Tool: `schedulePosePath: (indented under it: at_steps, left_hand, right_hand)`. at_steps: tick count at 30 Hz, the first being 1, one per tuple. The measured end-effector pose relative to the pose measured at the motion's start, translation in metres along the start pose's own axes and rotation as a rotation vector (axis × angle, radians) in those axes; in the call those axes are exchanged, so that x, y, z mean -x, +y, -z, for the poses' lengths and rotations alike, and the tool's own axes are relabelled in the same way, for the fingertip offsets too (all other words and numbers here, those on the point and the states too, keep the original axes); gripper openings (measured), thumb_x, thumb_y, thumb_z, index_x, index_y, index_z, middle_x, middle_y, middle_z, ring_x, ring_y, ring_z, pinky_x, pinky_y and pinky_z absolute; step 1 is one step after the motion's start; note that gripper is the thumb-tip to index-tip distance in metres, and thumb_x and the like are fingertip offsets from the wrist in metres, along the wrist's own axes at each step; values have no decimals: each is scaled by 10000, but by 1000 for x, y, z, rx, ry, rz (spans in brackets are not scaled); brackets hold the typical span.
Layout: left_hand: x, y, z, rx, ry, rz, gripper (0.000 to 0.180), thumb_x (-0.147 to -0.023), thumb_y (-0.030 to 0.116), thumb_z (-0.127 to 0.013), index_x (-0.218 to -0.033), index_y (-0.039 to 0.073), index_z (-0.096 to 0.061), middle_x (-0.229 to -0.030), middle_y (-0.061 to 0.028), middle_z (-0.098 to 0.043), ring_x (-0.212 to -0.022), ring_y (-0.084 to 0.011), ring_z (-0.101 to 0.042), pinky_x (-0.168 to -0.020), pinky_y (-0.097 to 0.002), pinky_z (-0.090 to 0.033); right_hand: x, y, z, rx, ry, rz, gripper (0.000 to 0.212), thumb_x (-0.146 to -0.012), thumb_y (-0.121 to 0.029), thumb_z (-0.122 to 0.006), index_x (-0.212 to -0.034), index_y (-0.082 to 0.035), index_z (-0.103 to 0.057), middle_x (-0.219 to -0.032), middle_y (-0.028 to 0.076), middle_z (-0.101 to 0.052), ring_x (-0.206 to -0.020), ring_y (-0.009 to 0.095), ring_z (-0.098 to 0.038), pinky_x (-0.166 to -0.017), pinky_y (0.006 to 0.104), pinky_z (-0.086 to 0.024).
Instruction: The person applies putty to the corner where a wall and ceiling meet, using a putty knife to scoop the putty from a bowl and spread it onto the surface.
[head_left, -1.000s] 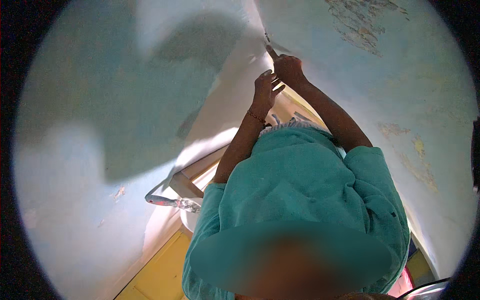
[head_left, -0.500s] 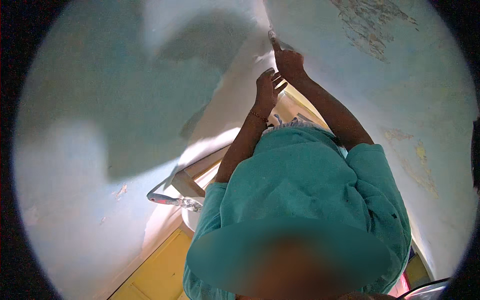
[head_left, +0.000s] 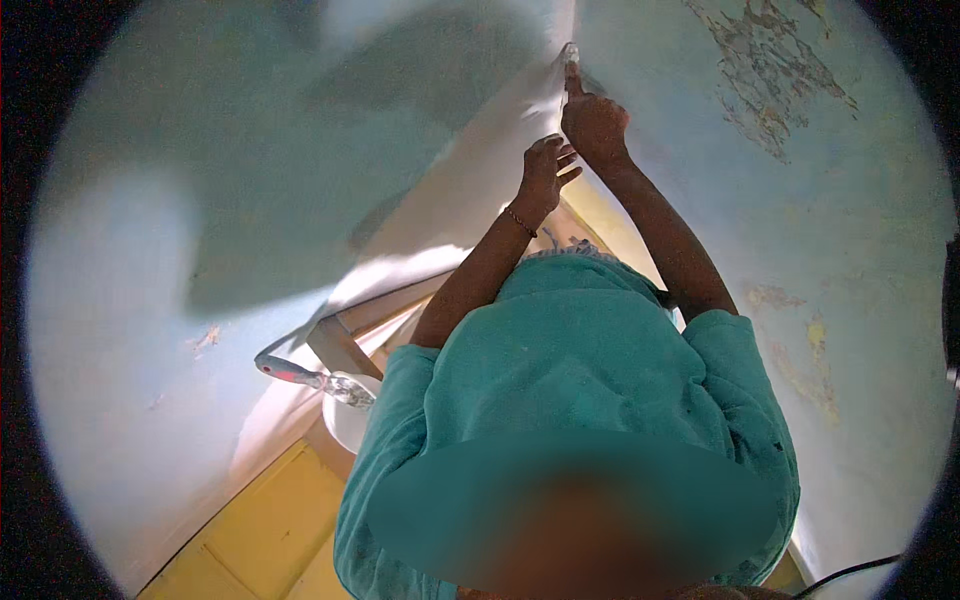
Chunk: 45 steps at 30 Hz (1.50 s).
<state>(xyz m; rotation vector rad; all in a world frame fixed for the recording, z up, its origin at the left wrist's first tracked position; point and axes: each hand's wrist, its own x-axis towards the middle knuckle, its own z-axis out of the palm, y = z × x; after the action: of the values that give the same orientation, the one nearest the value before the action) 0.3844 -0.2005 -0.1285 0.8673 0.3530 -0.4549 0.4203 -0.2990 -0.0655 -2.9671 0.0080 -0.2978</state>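
Note:
My right hand [head_left: 596,128] reaches up to the wall corner [head_left: 567,22]. Its index finger is stretched out, the tip coated in whitish paste and touching the corner line; the other fingers are folded, with nothing visible in them. Just below it, my left hand [head_left: 545,172] is raised near the corner with fingers apart. Pale smears show on its fingertips; I see no tool in it. A putty knife [head_left: 290,371] with a red and grey handle lies across the rim of a white bucket [head_left: 345,425], its blade smeared with paste. My left sleeve partly hides the bucket.
Pale blue walls meet in front of me. The right wall has a peeling patch [head_left: 775,75] and smaller worn spots [head_left: 815,370]. A wooden frame [head_left: 340,350] stands beside the bucket. Yellow panels [head_left: 255,510] lie below left. A dark cable [head_left: 850,572] curves at lower right.
The view has shifted, so the bucket and putty knife appear further left. My right index fingertip stays at the corner line, appearing slightly higher. My left hand keeps nearly the same pose below it.

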Motion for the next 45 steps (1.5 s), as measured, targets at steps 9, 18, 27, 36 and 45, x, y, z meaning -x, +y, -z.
schedulePosePath:
  at_steps: [9, 18, 27, 36, 45]
  left_hand:
    - [4, 1, 7, 3, 11, -25, 301, -823, 237, -476, -1045, 38, -434, -980, -152, -515, -919, -269, -523, -788, -420, -468]
    - [3, -3, 3, -35, 41, 10, 280, -801, 232, -502, -1014, 59, -448, -929, -125, -515, -854, -253, -533, -758, -404, -482]
    - [8, -6, -10, -134, -14, 33, 266, -805, 224, -493, -1006, 54, -459, -918, -94, -477, -846, -241, -521, -743, -392, -491]
    - [13, 0, -2, -106, -12, 23, 291, -826, 222, -456, -1061, 50, -438, -977, -127, -499, -885, -261, -522, -773, -404, -476]
    - [9, -3, 2, -89, 5, 9, 291, -811, 258, -480, -1019, 58, -449, -936, -125, -520, -867, -267, -527, -762, -415, -474]
  right_hand:
    - [1, 13, -53, 101, -11, 91, 678, -730, -57, -436, -1331, -73, -122, -583, 157, -548, -472, 236, -546, -404, 400, -428]
    - [-6, 21, -68, 17, -72, 172, 741, -709, -81, -490, -1334, -83, -92, -608, 173, -559, -520, 274, -563, -457, 398, -451]
    - [23, 29, -50, 66, -109, 238, 726, -686, -148, -540, -1312, -59, -182, -620, 108, -579, -569, 247, -584, -480, 390, -462]
    - [16, 23, -44, 99, 119, 187, 670, -672, -128, -507, -1289, -53, -257, -530, 85, -539, -446, 239, -536, -377, 370, -427]
    - [3, 7, -16, 49, 34, 66, 659, -698, -137, -496, -1301, -96, -234, -547, 123, -553, -483, 284, -557, -438, 415, -453]
